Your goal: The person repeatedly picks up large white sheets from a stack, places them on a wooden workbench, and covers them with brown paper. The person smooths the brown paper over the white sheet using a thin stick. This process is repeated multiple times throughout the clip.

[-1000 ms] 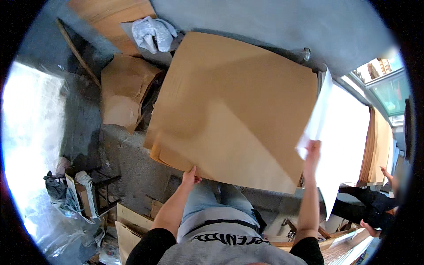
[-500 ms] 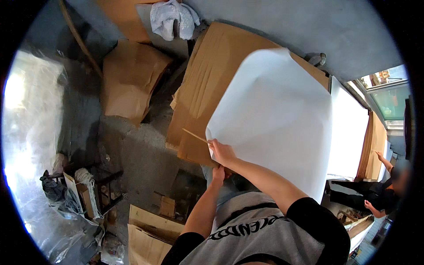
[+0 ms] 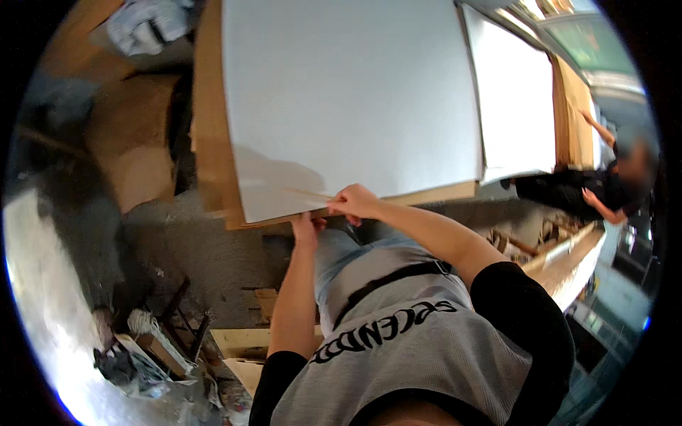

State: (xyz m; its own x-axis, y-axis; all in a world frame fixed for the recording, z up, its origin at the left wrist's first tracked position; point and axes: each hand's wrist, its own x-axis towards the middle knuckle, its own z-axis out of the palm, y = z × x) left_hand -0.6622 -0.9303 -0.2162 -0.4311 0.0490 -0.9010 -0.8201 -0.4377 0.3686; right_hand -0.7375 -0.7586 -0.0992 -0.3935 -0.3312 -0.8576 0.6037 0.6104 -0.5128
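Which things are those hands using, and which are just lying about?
With the hands:
- White sheet, lying over brown cardboard
- Thin stick, blurred, in the right hand
- The left hand is at the cardboard's near edge

Seemingly just lying about:
- Crumpled pale cloth
- Bent brown sheet, off to the left
- Pale stringy bundle

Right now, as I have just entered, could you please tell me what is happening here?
A large white sheet lies on brown cardboard. The person's left hand is at the near edge. The right hand, just beside, holds what looks like a thin stick, blurred. Another person is off to the right.
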